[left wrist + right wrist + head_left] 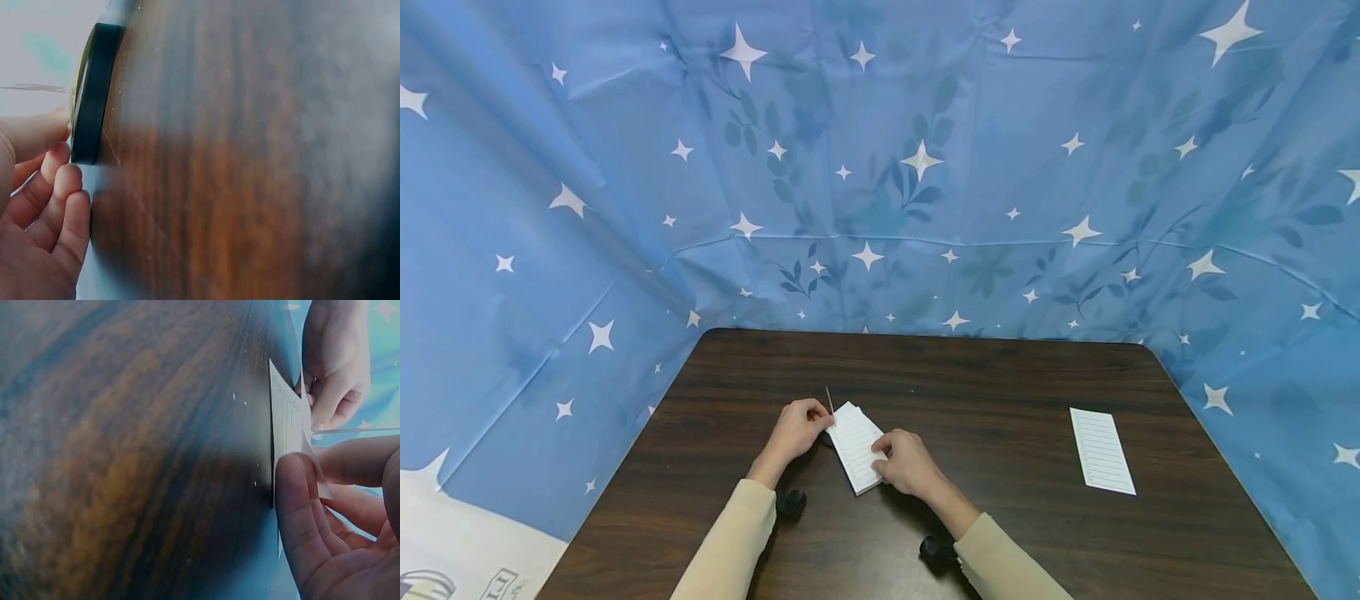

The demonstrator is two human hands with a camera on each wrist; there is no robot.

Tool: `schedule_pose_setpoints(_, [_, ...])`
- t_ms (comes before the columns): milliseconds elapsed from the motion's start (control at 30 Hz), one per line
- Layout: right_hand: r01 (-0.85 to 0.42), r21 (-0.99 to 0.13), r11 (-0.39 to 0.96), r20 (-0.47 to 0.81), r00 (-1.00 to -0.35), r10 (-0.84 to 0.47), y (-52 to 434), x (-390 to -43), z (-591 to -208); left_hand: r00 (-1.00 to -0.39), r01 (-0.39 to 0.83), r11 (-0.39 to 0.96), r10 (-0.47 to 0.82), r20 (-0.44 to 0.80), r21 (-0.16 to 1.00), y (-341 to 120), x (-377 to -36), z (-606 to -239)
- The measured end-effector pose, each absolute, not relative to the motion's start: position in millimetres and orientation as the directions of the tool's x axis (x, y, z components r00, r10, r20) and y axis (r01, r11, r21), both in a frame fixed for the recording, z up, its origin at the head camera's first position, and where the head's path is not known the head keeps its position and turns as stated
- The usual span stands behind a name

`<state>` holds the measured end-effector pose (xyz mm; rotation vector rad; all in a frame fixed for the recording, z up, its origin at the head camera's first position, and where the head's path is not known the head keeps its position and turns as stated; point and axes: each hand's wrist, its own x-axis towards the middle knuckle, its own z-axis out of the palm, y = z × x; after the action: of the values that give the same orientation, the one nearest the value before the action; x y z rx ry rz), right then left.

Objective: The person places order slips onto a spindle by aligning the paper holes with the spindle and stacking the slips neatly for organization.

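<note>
A small stack of white lined paper [859, 443] lies on the dark wooden table [1000, 392], between my two hands. My left hand [820, 417] is at the stack's far left corner and pinches a thin upright stick [830, 400]. Its curled fingers [59, 206] sit next to a black rimmed object [94, 94] that I cannot identify. My right hand [886, 458] holds the stack's near right edge, with the thumb [300, 506] pressed on the paper [286, 425]. In the right wrist view the stick [359, 430] shows as a thin line beside my left hand [334, 362].
A single lined sheet [1101, 450] lies flat on the table to the right. Blue star-patterned cloth [880, 183] hangs behind the table and on both sides. Black wrist cameras [790, 502] sit on both cream sleeves.
</note>
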<state>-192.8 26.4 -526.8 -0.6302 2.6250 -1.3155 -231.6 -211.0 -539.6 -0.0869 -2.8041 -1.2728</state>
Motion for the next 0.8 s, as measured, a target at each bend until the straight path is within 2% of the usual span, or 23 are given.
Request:
schedule_pose_setpoints(467, [-0.303, -0.773, 0.558, 0.049, -0.904, -0.424, 26.2, -192.8, -527.4, -0.99, 0.127, 0.649, 0.125, 0.059, 0.75, -217.3, -228.2, -539.0])
schedule_pose_setpoints(800, [-0.349, -0.726, 0.592, 0.087, -0.902, -0.424, 30.5, -192.7, -526.8, -0.993, 0.102, 0.655, 0.114, 0.036, 0.749, -214.4, -229.2, -535.1])
